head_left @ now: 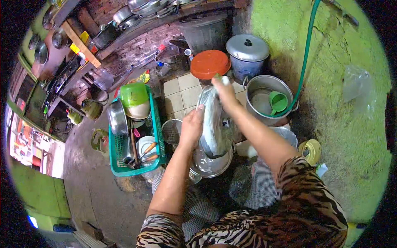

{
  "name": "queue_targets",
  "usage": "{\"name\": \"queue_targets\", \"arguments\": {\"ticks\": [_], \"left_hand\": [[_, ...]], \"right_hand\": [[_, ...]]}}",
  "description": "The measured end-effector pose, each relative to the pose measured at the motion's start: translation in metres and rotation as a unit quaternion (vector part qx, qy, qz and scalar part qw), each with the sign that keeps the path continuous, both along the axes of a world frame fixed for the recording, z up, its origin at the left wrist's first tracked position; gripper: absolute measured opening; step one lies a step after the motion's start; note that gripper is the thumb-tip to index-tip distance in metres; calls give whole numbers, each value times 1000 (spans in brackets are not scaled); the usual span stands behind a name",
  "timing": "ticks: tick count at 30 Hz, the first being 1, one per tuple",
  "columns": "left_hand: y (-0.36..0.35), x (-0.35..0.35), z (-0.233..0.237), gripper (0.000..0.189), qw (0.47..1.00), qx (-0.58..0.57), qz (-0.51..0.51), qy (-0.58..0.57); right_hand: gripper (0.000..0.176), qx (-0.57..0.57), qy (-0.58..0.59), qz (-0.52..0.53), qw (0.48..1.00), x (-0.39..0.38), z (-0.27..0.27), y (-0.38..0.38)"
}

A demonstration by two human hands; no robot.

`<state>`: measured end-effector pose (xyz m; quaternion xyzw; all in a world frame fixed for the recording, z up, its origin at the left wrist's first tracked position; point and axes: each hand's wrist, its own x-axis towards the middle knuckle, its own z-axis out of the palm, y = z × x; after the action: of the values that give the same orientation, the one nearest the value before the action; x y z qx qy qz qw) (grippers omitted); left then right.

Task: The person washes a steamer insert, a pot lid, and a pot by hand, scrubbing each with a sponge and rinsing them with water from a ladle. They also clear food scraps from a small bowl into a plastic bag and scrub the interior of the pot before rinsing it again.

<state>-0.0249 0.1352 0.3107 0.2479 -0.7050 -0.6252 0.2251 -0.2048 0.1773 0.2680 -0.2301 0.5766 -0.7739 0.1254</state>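
Observation:
My left hand (192, 125) grips the near-left rim of a metal pot (217, 132), which is tilted on its side and streaked with white lather. At the pot's upper end, my right hand (224, 94) is closed around a foamy sponge (218, 77), of which only a green and white edge shows. Below the tilted pot stands a metal basin (211, 172) with sudsy water in it. Just left of the basin, a mesh strainer (170, 131) is partly behind my left arm.
A teal basket (120, 170) of dishes stands at left. To the right, a large pot (251, 93) holds a green dipper (278, 101), with a green hose (308, 45) running into it. Behind are an orange lid (210, 63) and a lidded pot (247, 66).

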Motion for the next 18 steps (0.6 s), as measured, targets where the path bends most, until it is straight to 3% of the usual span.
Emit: {"name": "queue_targets", "arguments": {"ticks": [2, 4, 5, 6, 8, 9, 10, 12, 13, 16, 18], "left_hand": [[-1, 2, -4, 30, 999, 34, -18, 8], [-7, 5, -17, 34, 991, -121, -59, 3], [-16, 3, -43, 37, 986, -151, -55, 44], [-15, 5, -33, 37, 986, -153, -57, 44], [-5, 18, 0, 38, 972, -208, -73, -85], [-2, 22, 7, 38, 963, -237, -74, -102], [-2, 23, 10, 38, 963, -237, -75, -100], [-3, 31, 12, 41, 979, -180, -80, -44], [-10, 31, 2, 41, 981, -165, -76, -73], [-17, 27, -1, 39, 965, -198, -57, -160], [-2, 20, -13, 33, 957, -289, -38, -1]], "right_hand": [[35, 1, -44, 36, 998, 0, -4, 2], [28, 175, 139, 75, 972, 49, 14, 10], [29, 156, 410, -28, 898, 73, 26, 15], [33, 114, 438, -57, 890, 75, 23, 10], [32, 179, 142, 111, 967, 42, 20, 12], [31, 128, 67, 124, 982, 19, 23, 14], [30, 55, 59, 132, 988, -13, 4, 9], [32, 81, 24, 152, 985, -28, -1, 24], [32, 79, 23, 151, 985, -23, 4, 25], [34, 306, 263, 17, 915, 30, 54, 32], [28, 184, 540, -65, 819, 67, 49, 26]]}}
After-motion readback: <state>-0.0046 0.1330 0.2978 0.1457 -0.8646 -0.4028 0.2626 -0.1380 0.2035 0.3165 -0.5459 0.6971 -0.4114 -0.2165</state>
